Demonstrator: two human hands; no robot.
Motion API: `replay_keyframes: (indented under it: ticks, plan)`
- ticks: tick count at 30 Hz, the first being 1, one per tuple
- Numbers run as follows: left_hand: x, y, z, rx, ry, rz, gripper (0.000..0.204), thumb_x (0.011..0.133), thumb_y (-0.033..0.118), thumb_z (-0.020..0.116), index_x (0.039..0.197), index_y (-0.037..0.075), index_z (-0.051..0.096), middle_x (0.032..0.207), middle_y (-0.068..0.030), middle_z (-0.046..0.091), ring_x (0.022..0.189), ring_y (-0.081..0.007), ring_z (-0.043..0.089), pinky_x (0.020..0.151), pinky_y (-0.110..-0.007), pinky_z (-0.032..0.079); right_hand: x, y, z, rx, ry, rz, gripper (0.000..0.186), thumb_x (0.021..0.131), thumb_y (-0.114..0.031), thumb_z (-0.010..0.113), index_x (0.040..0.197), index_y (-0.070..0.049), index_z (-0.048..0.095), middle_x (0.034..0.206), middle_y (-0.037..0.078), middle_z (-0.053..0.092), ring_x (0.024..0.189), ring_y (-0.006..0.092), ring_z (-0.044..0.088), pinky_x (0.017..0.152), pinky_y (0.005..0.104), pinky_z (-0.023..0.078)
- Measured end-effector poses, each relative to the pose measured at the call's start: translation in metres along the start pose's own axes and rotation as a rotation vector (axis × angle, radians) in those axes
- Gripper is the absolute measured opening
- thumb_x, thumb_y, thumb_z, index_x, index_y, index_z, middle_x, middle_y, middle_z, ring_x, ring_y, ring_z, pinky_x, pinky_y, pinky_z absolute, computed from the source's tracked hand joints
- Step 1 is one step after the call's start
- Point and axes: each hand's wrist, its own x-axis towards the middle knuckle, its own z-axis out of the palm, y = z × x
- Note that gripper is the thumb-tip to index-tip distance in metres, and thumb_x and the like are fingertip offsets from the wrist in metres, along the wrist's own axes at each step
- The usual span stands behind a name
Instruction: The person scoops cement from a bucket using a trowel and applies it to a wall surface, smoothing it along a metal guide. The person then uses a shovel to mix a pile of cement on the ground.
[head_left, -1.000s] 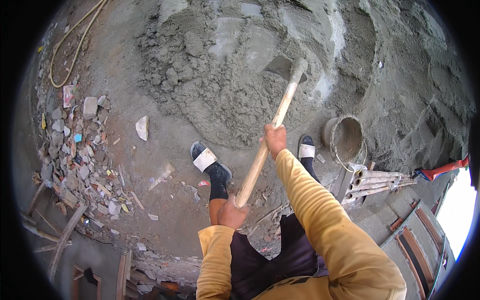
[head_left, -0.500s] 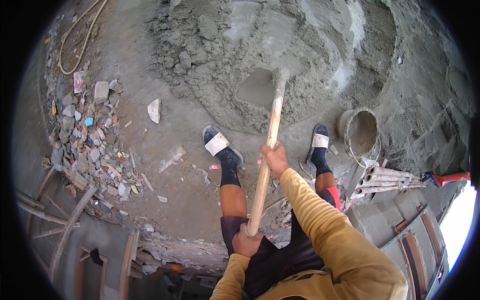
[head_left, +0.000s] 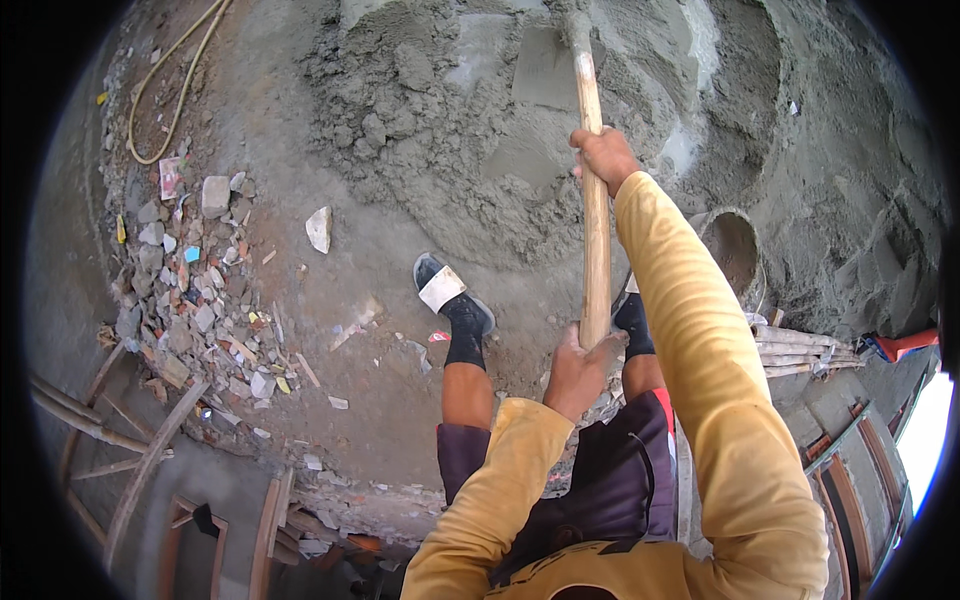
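Both of my hands grip the pale wooden handle of a hoe [head_left: 596, 245]. Nearer the grey-crusted head, my right hand [head_left: 608, 158] is wrapped round the shaft with the arm stretched forward. My left hand [head_left: 580, 372] closes on the butt end, in front of my knees. The hoe's flat blade [head_left: 545, 72] lies against a broad heap of wet grey mortar [head_left: 400, 110], coated in the same mix. A smooth hollow shows in the mortar just nearer than the blade. My feet, in dark socks and sandals [head_left: 443, 288], stand apart at the near edge of the heap.
A mortar-stained bucket [head_left: 732, 245] stands at right, partly behind my right sleeve. Beyond it lies a bundle of poles [head_left: 800, 350]. Broken rubble [head_left: 205, 318] covers the left side, with a yellowish hose [head_left: 140, 112] above and a white stone [head_left: 318, 230] nearby. Wooden frames [head_left: 150, 470] stand lower left.
The hoe has moved away from me and slightly right, its blade leaving the nearer hollow for a spot farther up the heap. Both hands have moved forward with it.
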Motion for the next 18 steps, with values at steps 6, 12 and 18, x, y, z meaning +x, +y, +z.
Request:
replay_keyframes:
  ticks: [6,12,18]
  plan:
    - [-0.083,-0.043,0.024,-0.047,0.162,-0.110,0.032,0.084,0.020,0.058,0.105,0.000,0.045,0.071,-0.0026,0.050,0.055,-0.0074,0.047,0.044,-0.021,0.041,-0.058,0.113,0.023,0.072,-0.177,0.327,0.035,0.076,-0.015,0.059,0.097,0.012,0.051,0.069,0.014,0.055,0.050,0.0209,0.055,0.045,0.0336,0.048]
    - [-0.124,-0.024,0.092,-0.181,-0.040,0.118,0.067,0.087,0.015,0.055,0.136,-0.003,0.013,0.082,-0.0057,0.052,0.062,-0.0093,0.050,0.051,-0.023,0.045,-0.077,0.095,-0.042,0.155,-0.351,0.351,0.021,0.075,-0.020,0.059,0.084,-0.001,0.054,0.067,0.009,0.053,0.049,0.0178,0.052,0.041,0.0331,0.043]
    - [-0.163,-0.033,0.180,-0.173,-0.202,0.133,0.080,0.086,0.010,0.059,0.139,-0.001,0.000,0.082,-0.0046,0.053,0.060,-0.0069,0.049,0.049,-0.019,0.042,-0.135,0.082,-0.140,0.303,-0.328,0.344,0.026,0.076,-0.023,0.061,0.090,-0.002,0.050,0.067,0.006,0.052,0.050,0.0151,0.051,0.042,0.0304,0.043]
